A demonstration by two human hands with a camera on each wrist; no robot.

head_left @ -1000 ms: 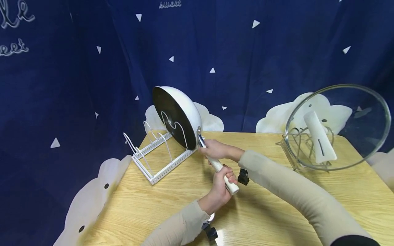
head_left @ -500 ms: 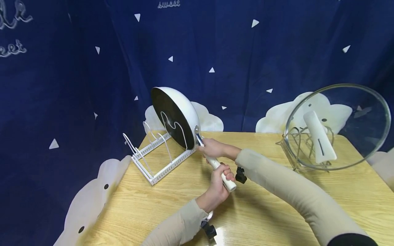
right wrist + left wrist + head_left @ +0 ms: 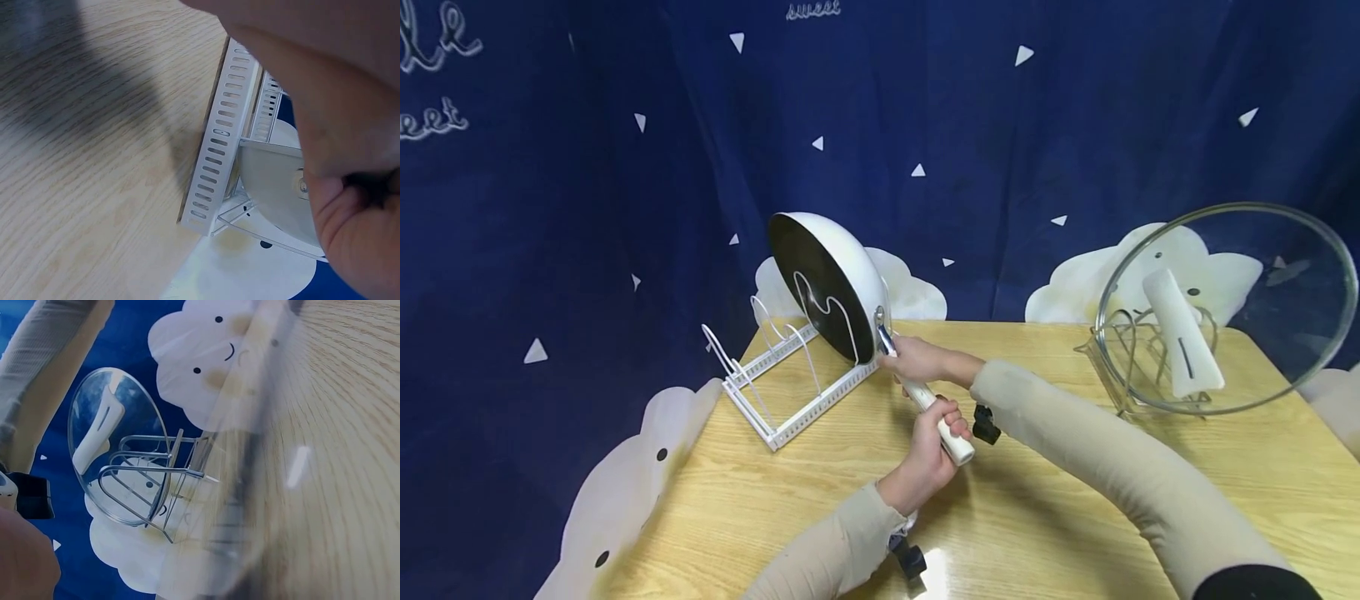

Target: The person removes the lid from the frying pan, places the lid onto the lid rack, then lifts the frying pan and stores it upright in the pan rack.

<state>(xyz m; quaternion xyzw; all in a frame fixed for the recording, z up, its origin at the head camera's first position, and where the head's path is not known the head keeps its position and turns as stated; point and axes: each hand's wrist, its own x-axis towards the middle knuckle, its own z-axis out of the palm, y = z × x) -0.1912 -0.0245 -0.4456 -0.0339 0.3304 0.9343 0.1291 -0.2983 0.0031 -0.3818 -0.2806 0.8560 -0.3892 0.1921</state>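
A wok [image 3: 842, 258], white outside and black inside, stands on its edge in a white wire rack [image 3: 820, 408], its inside facing left. One wire divider crosses in front of the black inside. My right hand [image 3: 917, 360] grips the wok's white handle [image 3: 917, 393] close to the pan. Lower down, near the handle's end, my left hand [image 3: 931, 446] wraps its fingers round it. In the right wrist view, the right hand [image 3: 350, 125] covers much of the pan's pale outer side [image 3: 275, 181]. The left wrist view catches only part of the left hand [image 3: 25, 556].
A glass lid [image 3: 1296, 375] with a white handle [image 3: 1180, 333] leans in a metal wire stand [image 3: 1112, 375] at the right of the wooden table [image 3: 1037, 517]. Behind the table hangs a dark blue curtain [image 3: 970, 108]. Several rack slots left of the wok hold nothing.
Both hands and the wok have shifted slightly left, the handle's end also a little upward. The grip of each hand looks the same.
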